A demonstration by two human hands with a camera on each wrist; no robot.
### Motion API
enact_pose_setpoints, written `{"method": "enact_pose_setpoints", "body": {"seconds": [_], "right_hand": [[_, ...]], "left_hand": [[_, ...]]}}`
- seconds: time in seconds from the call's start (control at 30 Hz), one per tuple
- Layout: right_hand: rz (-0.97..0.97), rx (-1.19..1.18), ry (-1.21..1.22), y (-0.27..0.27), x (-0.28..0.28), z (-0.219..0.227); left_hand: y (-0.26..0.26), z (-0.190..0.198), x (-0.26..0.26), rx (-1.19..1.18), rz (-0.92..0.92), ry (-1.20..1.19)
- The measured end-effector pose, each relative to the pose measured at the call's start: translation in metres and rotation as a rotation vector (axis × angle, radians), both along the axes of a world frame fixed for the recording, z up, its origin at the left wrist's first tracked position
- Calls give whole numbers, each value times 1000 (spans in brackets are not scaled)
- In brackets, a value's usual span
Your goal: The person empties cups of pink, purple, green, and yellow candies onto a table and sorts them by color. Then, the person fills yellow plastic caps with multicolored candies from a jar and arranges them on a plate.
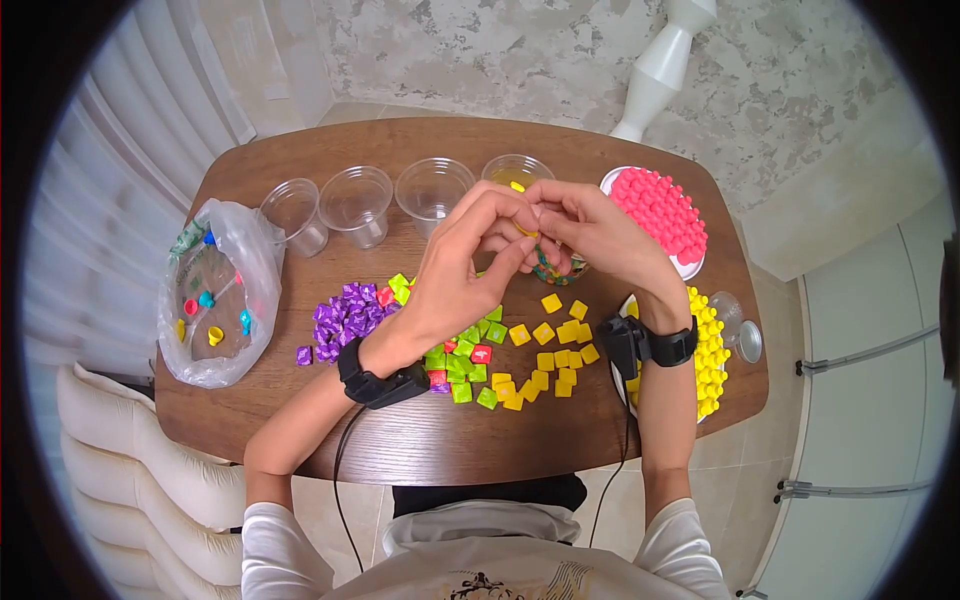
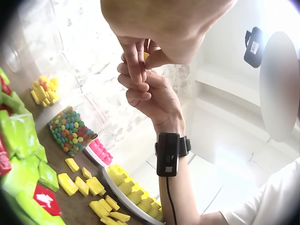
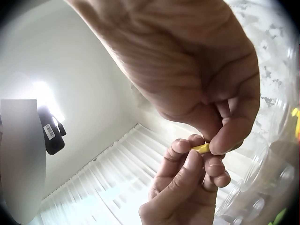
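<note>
Both hands meet above the table's middle. My left hand (image 1: 465, 250) pinches one end of a small yellow wrapped piece (image 3: 201, 148) between thumb and fingers, and my right hand (image 1: 600, 235) pinches its other end. In the right wrist view the right hand (image 3: 187, 70) is above and the left hand (image 3: 180, 187) below, fingertips nearly touching. Mostly hidden by fingers, the piece shows as a yellow bit in the left wrist view. Below the hands lie loose yellow pieces (image 1: 543, 333). A container of colourful candies (image 2: 70, 131) stands beyond them.
Clear cups (image 1: 356, 205) line the back; the one behind my hands (image 2: 45, 91) holds yellow pieces. Purple (image 1: 350, 318) and green pieces (image 1: 460, 365) lie left of the yellow ones. A plastic bag (image 1: 225, 300) sits left; plates of pink (image 1: 660, 215) and yellow items (image 1: 710, 350) stand right.
</note>
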State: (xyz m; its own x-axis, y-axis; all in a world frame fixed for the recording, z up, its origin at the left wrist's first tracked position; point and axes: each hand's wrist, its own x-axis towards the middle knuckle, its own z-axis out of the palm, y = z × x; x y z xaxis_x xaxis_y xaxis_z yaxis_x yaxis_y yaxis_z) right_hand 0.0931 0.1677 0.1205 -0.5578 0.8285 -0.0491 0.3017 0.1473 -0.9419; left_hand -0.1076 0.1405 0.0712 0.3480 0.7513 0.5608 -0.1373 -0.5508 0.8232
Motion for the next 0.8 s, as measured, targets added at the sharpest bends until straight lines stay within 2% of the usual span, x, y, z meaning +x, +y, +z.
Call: {"method": "enact_pose_setpoints", "body": {"seconds": [0.2,0.27,0.3,0.37,0.43,0.5,0.53,0.6,0.67,0.7,0.77,0.8], "right_hand": [[6,-44,-14,-2,-5,2],[-189,88,-99,1,-6,-6],[-188,87,-99,0,-8,-9],[-609,729,-479,-3,-13,-13],[-643,689,-475,-1,-16,-11],[-634,388,-85,1,-18,-11],[-635,389,-84,4,-18,-17],[-670,647,-44,11,-18,-33],[-654,665,-69,9,-18,-30],[-636,685,-94,8,-18,-27],[-603,665,-139,4,-19,-24],[-572,645,-183,1,-20,-22]], "left_hand": [[-2,4,-2,-179,-31,-25],[-3,5,2,-118,78,-79],[-1,3,1,-119,79,-79],[5,-2,0,-96,267,-81],[8,-3,-3,-139,290,-45],[11,-7,-4,-182,313,-8],[12,-10,-4,-119,306,75],[14,-15,-5,-55,298,159],[13,-17,-5,74,100,473],[10,-20,-4,74,100,473],[2,-30,-4,136,-209,723],[-3,-37,-4,138,-211,723]]}}
